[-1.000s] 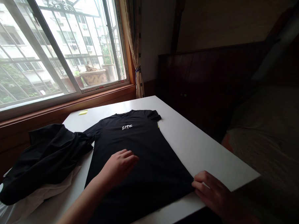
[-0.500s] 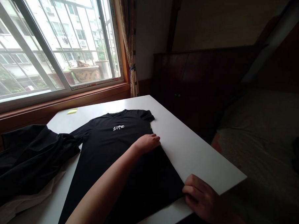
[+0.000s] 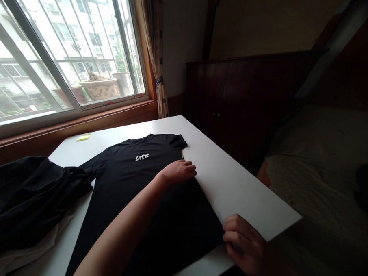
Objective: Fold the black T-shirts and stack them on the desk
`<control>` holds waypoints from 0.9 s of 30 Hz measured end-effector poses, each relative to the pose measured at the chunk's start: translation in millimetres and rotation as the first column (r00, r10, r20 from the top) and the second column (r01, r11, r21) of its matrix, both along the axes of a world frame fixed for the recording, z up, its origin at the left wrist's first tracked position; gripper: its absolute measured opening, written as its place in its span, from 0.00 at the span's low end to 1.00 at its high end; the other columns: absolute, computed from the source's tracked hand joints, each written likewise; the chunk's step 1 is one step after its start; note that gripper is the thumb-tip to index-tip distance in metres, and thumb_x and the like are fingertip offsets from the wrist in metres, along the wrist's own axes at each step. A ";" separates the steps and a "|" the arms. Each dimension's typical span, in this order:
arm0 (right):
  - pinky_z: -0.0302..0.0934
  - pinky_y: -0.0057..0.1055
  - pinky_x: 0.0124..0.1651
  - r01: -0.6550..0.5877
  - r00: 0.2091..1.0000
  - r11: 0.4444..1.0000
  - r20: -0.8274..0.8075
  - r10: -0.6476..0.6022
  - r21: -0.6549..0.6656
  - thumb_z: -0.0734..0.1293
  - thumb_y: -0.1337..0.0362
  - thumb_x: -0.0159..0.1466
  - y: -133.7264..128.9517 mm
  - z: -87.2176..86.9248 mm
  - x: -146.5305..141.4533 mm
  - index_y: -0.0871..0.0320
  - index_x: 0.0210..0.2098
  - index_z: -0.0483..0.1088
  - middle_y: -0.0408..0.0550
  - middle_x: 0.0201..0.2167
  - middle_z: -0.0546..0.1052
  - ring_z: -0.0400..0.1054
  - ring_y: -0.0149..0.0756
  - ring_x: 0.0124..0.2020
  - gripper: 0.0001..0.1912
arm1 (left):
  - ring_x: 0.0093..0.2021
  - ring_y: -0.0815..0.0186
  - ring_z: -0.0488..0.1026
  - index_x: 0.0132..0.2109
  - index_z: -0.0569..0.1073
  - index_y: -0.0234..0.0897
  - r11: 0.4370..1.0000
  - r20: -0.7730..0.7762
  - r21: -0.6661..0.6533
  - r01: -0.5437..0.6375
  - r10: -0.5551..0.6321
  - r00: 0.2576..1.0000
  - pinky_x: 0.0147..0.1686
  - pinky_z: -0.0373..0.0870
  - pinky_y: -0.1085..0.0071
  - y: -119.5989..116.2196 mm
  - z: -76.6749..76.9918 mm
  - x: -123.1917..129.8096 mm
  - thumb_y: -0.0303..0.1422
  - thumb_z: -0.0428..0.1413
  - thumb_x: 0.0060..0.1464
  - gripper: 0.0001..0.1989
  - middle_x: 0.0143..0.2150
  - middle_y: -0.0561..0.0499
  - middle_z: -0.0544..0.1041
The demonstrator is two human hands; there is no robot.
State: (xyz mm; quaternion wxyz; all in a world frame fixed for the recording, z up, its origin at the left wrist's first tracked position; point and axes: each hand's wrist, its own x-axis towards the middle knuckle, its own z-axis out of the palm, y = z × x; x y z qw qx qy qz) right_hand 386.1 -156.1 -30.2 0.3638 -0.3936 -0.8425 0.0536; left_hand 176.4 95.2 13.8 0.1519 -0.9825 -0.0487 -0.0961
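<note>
A black T-shirt [image 3: 133, 172] with white lettering on its chest lies spread on a white table [image 3: 235, 184], its collar toward the window. My left hand [image 3: 181, 171] is at the shirt's right side edge, below the sleeve, its fingers curled and pinching the edge. At the lower right corner of the hem, my right hand [image 3: 243, 239] holds the fabric between thumb and fingers. My left forearm crosses over the body of the shirt and hides part of it.
Crumpled dark clothing [image 3: 31, 197] lies at the left, with pale fabric [image 3: 30, 250] under it. A yellow slip [image 3: 83, 137] sits near the table's back edge. Behind are a barred window and a curtain [image 3: 158, 53]; a dark cabinet [image 3: 246, 98] and a bed [image 3: 319, 164] are on the right.
The view has shifted slightly, moving the scene a little left. My left hand has shifted slightly up along the shirt's edge; my right hand stays at the hem corner.
</note>
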 end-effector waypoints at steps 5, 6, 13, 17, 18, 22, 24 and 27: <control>0.69 0.36 0.44 0.040 0.999 0.998 -0.035 -0.038 0.038 0.60 0.78 0.64 -1.8 5.9 -4.8 0.55 0.40 0.66 0.50 0.37 0.73 0.71 0.40 0.44 0.13 | 0.41 0.60 0.68 0.41 0.72 0.37 0.999 0.010 -0.017 -0.036 0.036 0.999 0.39 0.66 0.65 2.1 5.9 2.5 0.30 0.49 0.68 0.08 0.40 0.46 0.75; 0.69 0.35 0.43 0.050 0.998 0.998 -0.031 -0.048 0.047 0.60 0.78 0.64 -2.5 6.7 -5.6 0.55 0.40 0.67 0.49 0.37 0.73 0.71 0.40 0.43 0.13 | 0.41 0.60 0.68 0.41 0.72 0.37 0.999 0.010 -0.022 -0.043 0.044 0.999 0.38 0.66 0.65 2.0 5.3 3.2 0.29 0.49 0.68 0.08 0.40 0.47 0.75; 0.68 0.36 0.40 0.107 0.993 0.994 0.051 -0.105 -0.029 0.59 0.78 0.64 -5.0 7.4 -4.2 0.54 0.38 0.65 0.47 0.34 0.71 0.70 0.38 0.37 0.12 | 0.42 0.60 0.68 0.41 0.73 0.37 0.992 0.028 -0.053 -0.114 0.116 0.993 0.37 0.67 0.66 -1.3 -7.5 8.0 0.27 0.48 0.68 0.09 0.42 0.46 0.74; 0.67 0.37 0.41 0.108 0.989 0.992 0.103 -0.101 -0.064 0.59 0.77 0.64 -7.3 14.7 -3.3 0.55 0.38 0.64 0.48 0.35 0.71 0.69 0.39 0.38 0.11 | 0.41 0.61 0.69 0.39 0.73 0.36 0.989 0.026 -0.073 -0.131 0.134 0.991 0.37 0.68 0.66 -2.7 -12.8 10.0 0.27 0.49 0.67 0.09 0.42 0.45 0.74; 0.66 0.37 0.42 0.106 0.988 0.991 0.119 -0.096 -0.082 0.59 0.76 0.63 -7.5 17.4 -3.2 0.55 0.38 0.64 0.48 0.35 0.71 0.69 0.39 0.38 0.10 | 0.41 0.61 0.69 0.39 0.73 0.36 0.988 0.023 -0.079 -0.132 0.134 0.991 0.37 0.68 0.66 -2.6 -13.7 10.4 0.27 0.49 0.67 0.09 0.42 0.45 0.74; 0.65 0.38 0.42 0.127 0.985 0.984 0.133 -0.111 -0.121 0.60 0.74 0.64 -0.8 23.6 -3.9 0.55 0.37 0.65 0.48 0.35 0.71 0.68 0.40 0.37 0.08 | 0.39 0.62 0.69 0.39 0.73 0.35 0.985 0.020 -0.102 -0.139 0.142 0.990 0.41 0.70 0.66 -1.2 -15.4 11.0 0.27 0.49 0.66 0.09 0.42 0.45 0.73; 0.64 0.37 0.40 0.184 0.979 0.976 0.105 -0.172 -0.116 0.60 0.74 0.66 8.2 22.2 -5.9 0.55 0.36 0.65 0.47 0.33 0.71 0.68 0.39 0.36 0.08 | 0.39 0.62 0.69 0.40 0.72 0.35 0.983 0.021 -0.114 -0.145 0.149 0.989 0.42 0.70 0.65 -0.5 -14.9 10.8 0.28 0.49 0.66 0.08 0.42 0.44 0.73; 0.63 0.36 0.38 0.298 0.952 0.946 0.114 -0.285 -0.123 0.60 0.74 0.67 24.1 15.8 -12.1 0.55 0.35 0.67 0.46 0.32 0.71 0.69 0.38 0.34 0.08 | 0.39 0.62 0.70 0.41 0.72 0.35 0.979 0.019 -0.132 -0.157 0.161 0.987 0.43 0.70 0.65 -1.0 -12.7 10.2 0.27 0.50 0.66 0.07 0.41 0.45 0.73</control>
